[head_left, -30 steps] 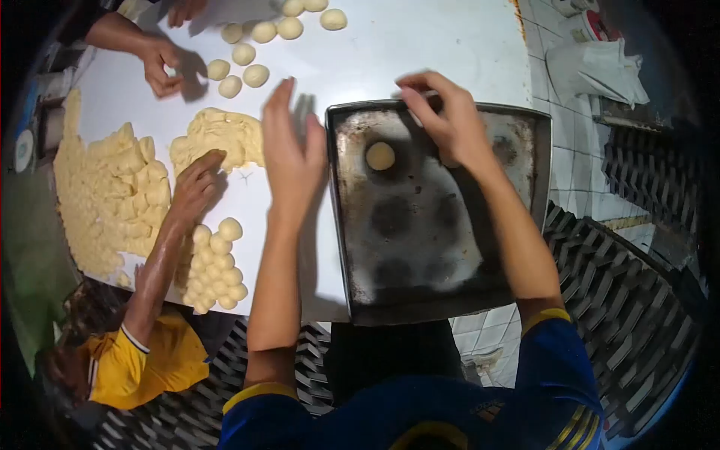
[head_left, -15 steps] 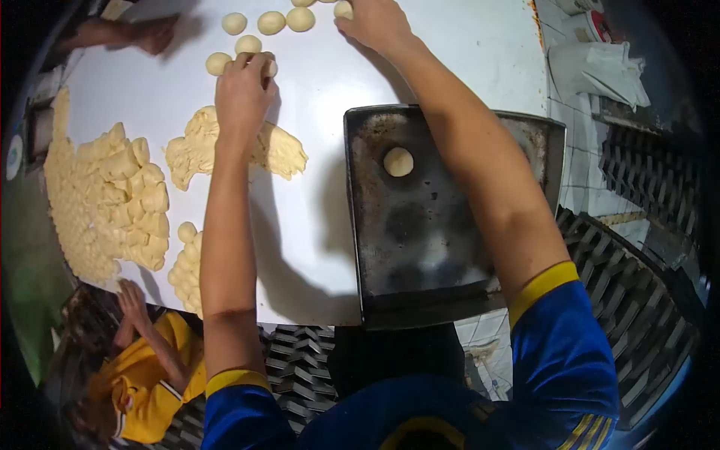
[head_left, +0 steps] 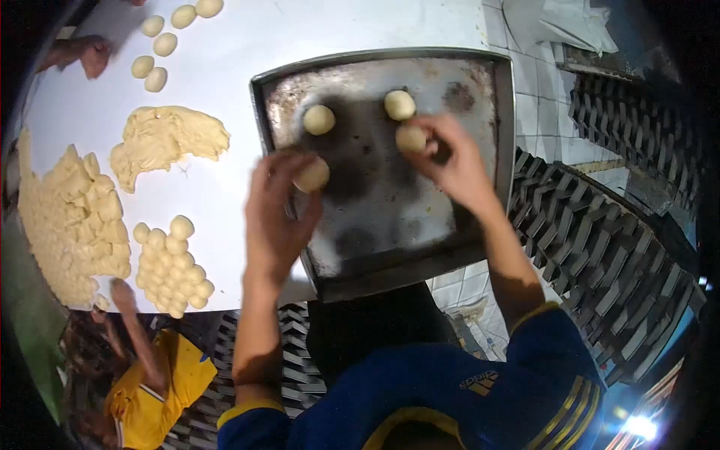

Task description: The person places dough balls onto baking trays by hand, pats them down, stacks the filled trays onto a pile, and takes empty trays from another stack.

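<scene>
Head cam: L hand (head_left: 281,199) & R hand (head_left: 442,154) part-curled, ea. gripping dough ball (head_left: 313,175) over tray (head_left: 420,214), well apart, prob. to avoid sticking.

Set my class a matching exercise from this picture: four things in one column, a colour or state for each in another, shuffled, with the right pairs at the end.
Column 1
1. Left hand
2. Right hand
3. Tray
4. Table

Column 2
A. White
B. Holding a ball right of the tray's middle
C. Metal, marked with dark stains
D. Holding another ball at the tray's left side

Pairs: 1-D, 2-B, 3-C, 4-A
</scene>
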`<move>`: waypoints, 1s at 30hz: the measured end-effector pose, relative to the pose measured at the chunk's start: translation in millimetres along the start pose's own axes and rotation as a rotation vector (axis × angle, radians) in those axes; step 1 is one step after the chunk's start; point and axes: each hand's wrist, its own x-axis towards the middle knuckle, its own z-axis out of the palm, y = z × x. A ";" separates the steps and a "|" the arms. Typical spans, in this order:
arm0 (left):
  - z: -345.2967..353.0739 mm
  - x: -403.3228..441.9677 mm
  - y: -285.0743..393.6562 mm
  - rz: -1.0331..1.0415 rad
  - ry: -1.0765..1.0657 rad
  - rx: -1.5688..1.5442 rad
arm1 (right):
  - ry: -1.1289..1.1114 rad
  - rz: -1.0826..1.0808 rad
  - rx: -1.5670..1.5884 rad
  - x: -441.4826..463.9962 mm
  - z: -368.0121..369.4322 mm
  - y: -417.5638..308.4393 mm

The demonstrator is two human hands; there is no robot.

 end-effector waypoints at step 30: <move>121.4 -67.1 -29.6 -0.012 0.012 0.375 | -0.098 -0.207 0.241 -45.8 28.0 68.2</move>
